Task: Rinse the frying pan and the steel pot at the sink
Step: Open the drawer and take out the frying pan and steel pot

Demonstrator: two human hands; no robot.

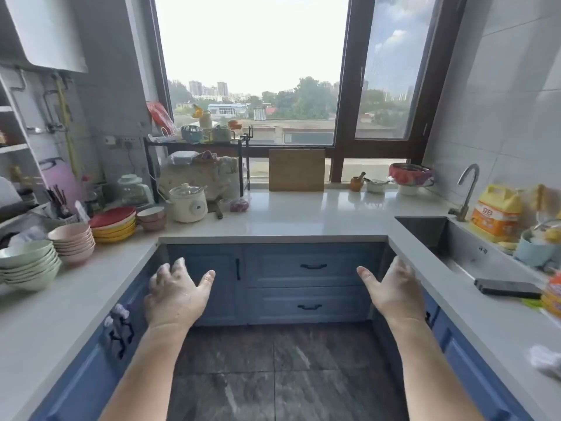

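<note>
Left hand [174, 294]: held out in mid-air over the floor, back of the hand up, fingers spread and lightly bent, thumb apart; holds nothing.
Right hand [394, 291]: held out in mid-air near the edge of the countertop [303, 214], thumb spread wide, fingers extended and partly hidden behind the palm; holds nothing.
Sink [467, 250]: steel basin set into the right run of the countertop, well to the right of the right hand.
Faucet [466, 192]: curved steel spout standing at the far corner of the sink.
Frying pan, steel pot: cannot be told from this view.
Detergent jug [496, 212]: yellow, upright, just beside the sink against the tiled wall.
Cutting board [297, 170]: wooden, leaning upright against the window sill.
Bowls [28, 264]: 2 stacks, green and pink, on the left run of the countertop.
Cabinets [309, 284]: blue fronts, dark handles, below the countertop.
</note>
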